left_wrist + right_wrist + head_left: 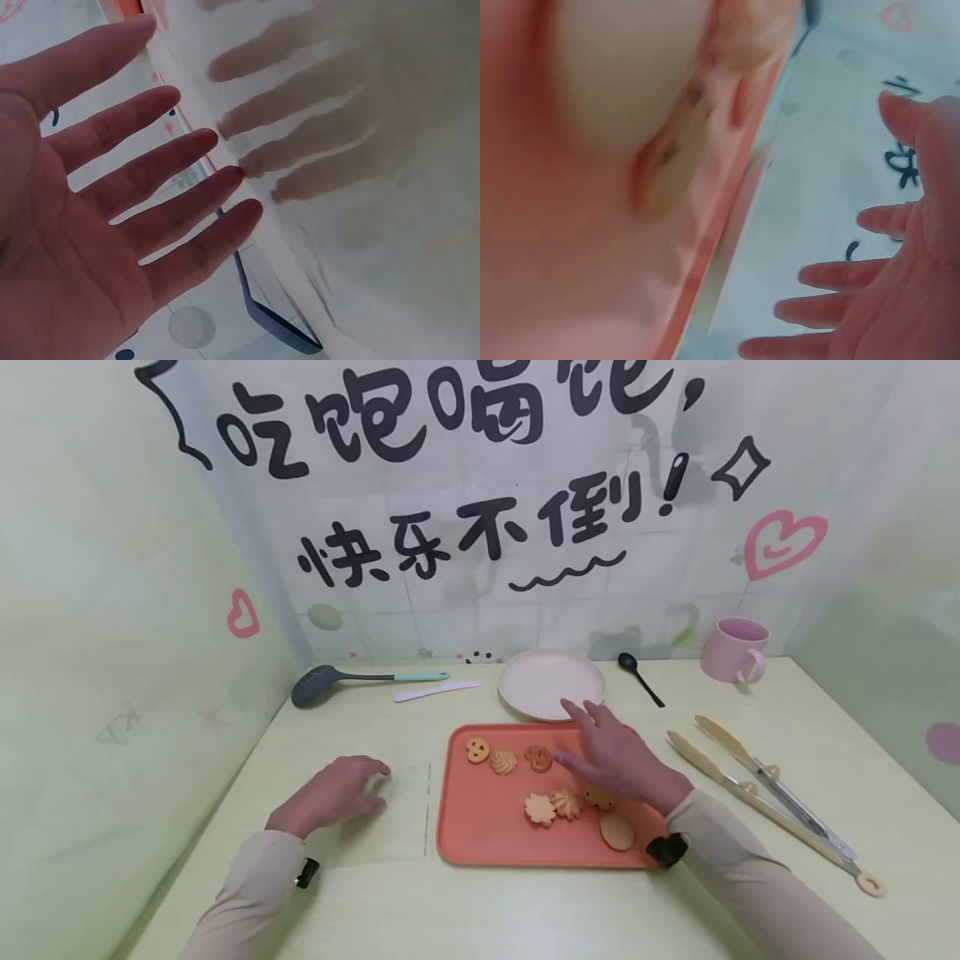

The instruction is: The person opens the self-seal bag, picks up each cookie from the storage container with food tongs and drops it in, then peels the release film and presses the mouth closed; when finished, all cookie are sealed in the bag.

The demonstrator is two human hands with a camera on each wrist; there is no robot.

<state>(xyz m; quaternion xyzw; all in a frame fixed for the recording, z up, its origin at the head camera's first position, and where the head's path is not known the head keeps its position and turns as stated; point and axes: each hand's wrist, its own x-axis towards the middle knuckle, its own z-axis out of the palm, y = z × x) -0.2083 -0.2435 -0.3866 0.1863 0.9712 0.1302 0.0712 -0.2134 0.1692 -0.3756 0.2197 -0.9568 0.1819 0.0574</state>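
My right hand (622,758) hovers over the right part of a red tray (480,835), its fingers spread and holding nothing. Several cookies lie on the tray: a round one with holes (477,750), a swirl cookie (503,762), a pretzel-shaped one (537,758), a flower-shaped one (540,809), a piped one (566,805) and a plain oval one (617,832). Under the right wrist a dotted cookie (600,798) is partly covered. To the left of the tray my left hand (333,793) is held over the table, fingers apart and nothing in them.
Behind the tray stands a pink plate (547,681). A slotted spatula (315,685) and a pale knife (437,692) lie at the back left. To the right are a black spoon (640,678), a pink mug (735,650) and tongs (780,802).
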